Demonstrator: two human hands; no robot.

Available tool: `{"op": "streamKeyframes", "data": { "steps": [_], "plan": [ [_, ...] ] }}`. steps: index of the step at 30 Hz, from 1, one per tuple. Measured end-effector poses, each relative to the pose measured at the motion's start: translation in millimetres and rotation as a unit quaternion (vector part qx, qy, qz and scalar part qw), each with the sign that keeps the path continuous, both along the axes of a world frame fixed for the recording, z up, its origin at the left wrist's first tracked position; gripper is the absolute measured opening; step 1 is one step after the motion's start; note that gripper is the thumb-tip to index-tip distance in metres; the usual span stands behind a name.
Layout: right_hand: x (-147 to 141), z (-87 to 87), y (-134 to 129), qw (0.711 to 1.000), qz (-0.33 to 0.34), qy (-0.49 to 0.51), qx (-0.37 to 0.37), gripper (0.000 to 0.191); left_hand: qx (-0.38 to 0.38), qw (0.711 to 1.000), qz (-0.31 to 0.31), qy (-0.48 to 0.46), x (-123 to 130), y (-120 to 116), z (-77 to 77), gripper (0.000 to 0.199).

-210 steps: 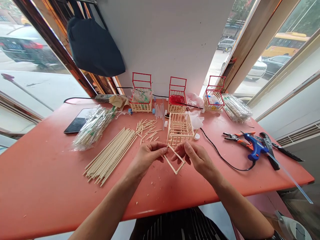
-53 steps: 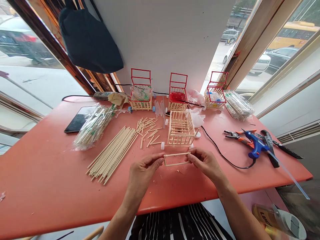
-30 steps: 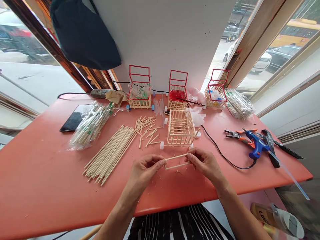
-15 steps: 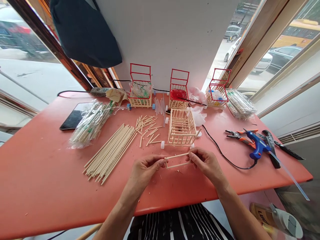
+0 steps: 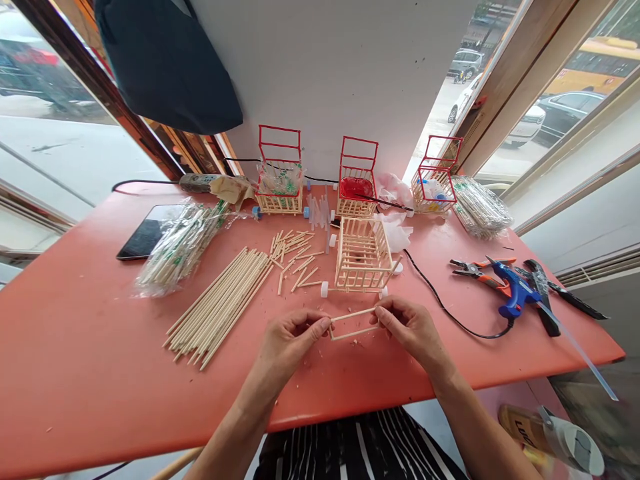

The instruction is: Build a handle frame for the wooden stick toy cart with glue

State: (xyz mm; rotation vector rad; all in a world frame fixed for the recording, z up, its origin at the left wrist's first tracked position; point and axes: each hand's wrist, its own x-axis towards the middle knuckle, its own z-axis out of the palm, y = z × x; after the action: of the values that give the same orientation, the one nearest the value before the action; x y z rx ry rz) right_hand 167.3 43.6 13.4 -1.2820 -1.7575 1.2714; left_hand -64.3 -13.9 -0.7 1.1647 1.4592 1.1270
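Between my hands is a small rectangular frame of thin wooden sticks [image 5: 354,313], raised over the near part of the table. My left hand [image 5: 300,337] pinches its left end between thumb and fingers. The right end is pinched the same way by my right hand [image 5: 411,328]. Just beyond the hands stands a little wooden stick cart [image 5: 364,257] with white wheels, touched by neither hand. To its left lie scattered short stick pieces [image 5: 295,257] and a bundle of long sticks [image 5: 220,307].
Three stick carts with red handles stand at the back, the middle one [image 5: 357,190] holding a red tray. At right lie a blue glue gun [image 5: 517,293] with its cord and orange-handled pliers [image 5: 483,275]. Bagged sticks [image 5: 183,247] and a tablet [image 5: 143,233] are on the left of the red table [image 5: 100,373].
The stick frame stays in both hands and has shifted very slightly, its lower side tilting a little. Otherwise only a small shift of the camera shows.
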Motion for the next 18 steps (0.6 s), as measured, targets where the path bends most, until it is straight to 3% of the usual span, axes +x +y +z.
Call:
{"op": "streamKeyframes", "data": {
  "steps": [9,15,18],
  "plan": [
    [0,-1.0,-1,1.0,-0.012,-0.003,0.0,0.028,0.019,0.999,-0.003,0.034,1,-1,2.1,0.029],
    [-1,-1.8,-3,1.0,-0.013,-0.003,0.006,0.027,0.023,0.991,0.074,0.113,12,-4,5.1,0.024],
    [-3,-1.9,-3,1.0,-0.01,-0.002,0.012,0.025,0.041,0.988,0.082,0.127,16,-5,6.4,0.017]
  ]
}}
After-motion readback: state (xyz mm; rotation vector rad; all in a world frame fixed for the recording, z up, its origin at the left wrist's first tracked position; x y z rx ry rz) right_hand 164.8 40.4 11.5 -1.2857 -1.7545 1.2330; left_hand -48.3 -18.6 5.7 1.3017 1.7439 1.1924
